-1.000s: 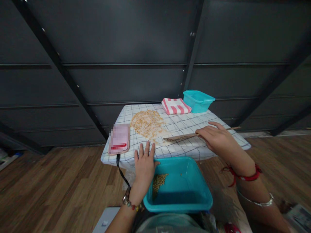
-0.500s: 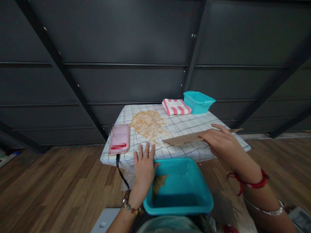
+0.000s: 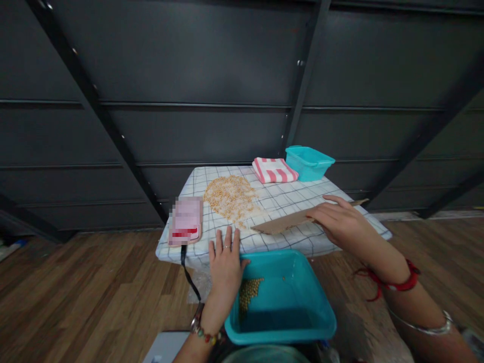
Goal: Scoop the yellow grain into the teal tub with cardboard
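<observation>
Between the thumb and fingers of my right hand (image 3: 336, 219) is a strip of cardboard (image 3: 282, 222), its edge down on the checked tablecloth. The strip's left end is close to a spread heap of yellow grains mixed with white, rice-like grains (image 3: 230, 196). My left hand (image 3: 226, 262) has its fingers stretched out towards the table's front edge, thumb at the rim of a teal basin (image 3: 291, 297). In the basin's left side lies a small pile of greenish-brown beans (image 3: 249, 292). Part of that pile is hidden by my left hand.
A phone in a pink case (image 3: 186, 222) lies at the table's left, its black strap (image 3: 189, 275) hanging towards my left wrist. A folded pink-and-white striped towel (image 3: 275, 170) and a second teal basin (image 3: 309, 162) stand at the back. A dark panel wall (image 3: 200, 131) rises behind the table.
My right hand and the cardboard have shifted slightly left. My left hand stays beside the basin's rim. The whole view has moved a little.
</observation>
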Motion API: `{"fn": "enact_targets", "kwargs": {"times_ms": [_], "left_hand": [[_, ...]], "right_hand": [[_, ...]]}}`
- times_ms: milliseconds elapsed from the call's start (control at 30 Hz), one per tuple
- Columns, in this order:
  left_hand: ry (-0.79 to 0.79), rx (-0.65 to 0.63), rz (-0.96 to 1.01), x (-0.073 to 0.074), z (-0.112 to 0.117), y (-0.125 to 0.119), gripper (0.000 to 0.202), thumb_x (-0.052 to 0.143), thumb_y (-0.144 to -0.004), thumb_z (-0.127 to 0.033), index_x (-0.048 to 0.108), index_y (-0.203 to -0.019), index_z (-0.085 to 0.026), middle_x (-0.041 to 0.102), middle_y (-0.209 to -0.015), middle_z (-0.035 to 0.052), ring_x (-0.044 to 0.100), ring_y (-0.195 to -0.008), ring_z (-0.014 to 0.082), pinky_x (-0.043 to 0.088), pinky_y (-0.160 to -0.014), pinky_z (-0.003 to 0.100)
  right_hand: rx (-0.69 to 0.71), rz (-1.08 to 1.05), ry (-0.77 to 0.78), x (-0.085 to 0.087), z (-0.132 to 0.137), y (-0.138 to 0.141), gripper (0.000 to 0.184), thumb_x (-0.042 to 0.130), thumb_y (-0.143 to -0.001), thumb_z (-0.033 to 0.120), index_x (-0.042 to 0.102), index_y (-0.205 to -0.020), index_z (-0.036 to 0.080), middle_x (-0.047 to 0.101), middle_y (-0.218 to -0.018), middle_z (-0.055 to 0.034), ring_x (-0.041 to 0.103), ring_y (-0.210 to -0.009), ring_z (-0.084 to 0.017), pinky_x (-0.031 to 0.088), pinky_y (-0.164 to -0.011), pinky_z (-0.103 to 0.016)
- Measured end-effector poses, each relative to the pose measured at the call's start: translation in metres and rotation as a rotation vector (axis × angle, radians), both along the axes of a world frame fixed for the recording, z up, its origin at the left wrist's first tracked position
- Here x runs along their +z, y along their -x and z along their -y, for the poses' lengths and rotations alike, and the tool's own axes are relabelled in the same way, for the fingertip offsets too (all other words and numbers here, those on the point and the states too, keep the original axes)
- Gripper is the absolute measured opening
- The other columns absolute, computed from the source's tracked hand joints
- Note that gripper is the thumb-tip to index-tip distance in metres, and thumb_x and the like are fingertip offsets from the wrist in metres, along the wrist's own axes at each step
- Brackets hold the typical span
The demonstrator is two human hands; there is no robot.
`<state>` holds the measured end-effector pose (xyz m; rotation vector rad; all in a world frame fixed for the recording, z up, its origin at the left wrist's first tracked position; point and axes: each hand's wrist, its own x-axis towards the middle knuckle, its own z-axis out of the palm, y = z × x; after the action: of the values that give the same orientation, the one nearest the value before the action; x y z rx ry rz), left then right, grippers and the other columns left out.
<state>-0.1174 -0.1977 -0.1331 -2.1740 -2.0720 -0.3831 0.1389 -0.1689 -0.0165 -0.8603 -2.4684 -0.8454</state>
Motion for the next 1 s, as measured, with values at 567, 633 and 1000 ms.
{"fn": "enact_targets", "kwargs": {"times_ms": [567,633,1000], "left_hand": [[-0.036,-0.010,-0.009,-0.0030,0.0006,0.0006,0.065,0.062,-0.077,-0.031,0.040,-0.137,-0.022,0.042,-0.145,0.0112,0.035,-0.134,0.0337,0.034,-0.106,0.054],[-0.031,-0.008,-0.006,-0.0024,0.0007,0.0003,0.064,0.062,-0.077,-0.029,0.041,-0.137,-0.021,0.042,-0.145,0.0110,0.036,-0.133,0.0340,0.034,-0.106,0.054],[-0.021,-0.023,-0.006,-0.0009,0.0014,0.0004,0.065,0.065,-0.075,-0.028,0.040,-0.136,-0.033,0.041,-0.146,0.0091,0.036,-0.133,0.0358,0.033,-0.105,0.058]], "right_hand": [[0.047,0.013,0.021,0.0057,0.0050,-0.0054,0.034,0.035,-0.075,-0.005,0.057,-0.089,0.017,0.069,-0.079,-0.0036,0.063,-0.074,-0.015,0.043,-0.092,-0.037],[0.034,0.009,0.018,0.0053,0.0060,-0.0062,0.035,0.035,-0.074,-0.005,0.057,-0.089,0.018,0.069,-0.080,-0.0034,0.063,-0.074,-0.015,0.043,-0.092,-0.037],[-0.017,-0.004,0.026,-0.0007,0.0046,-0.0083,0.035,0.035,-0.073,-0.005,0.058,-0.087,0.018,0.068,-0.077,-0.0034,0.062,-0.072,-0.015,0.043,-0.091,-0.038]]}}
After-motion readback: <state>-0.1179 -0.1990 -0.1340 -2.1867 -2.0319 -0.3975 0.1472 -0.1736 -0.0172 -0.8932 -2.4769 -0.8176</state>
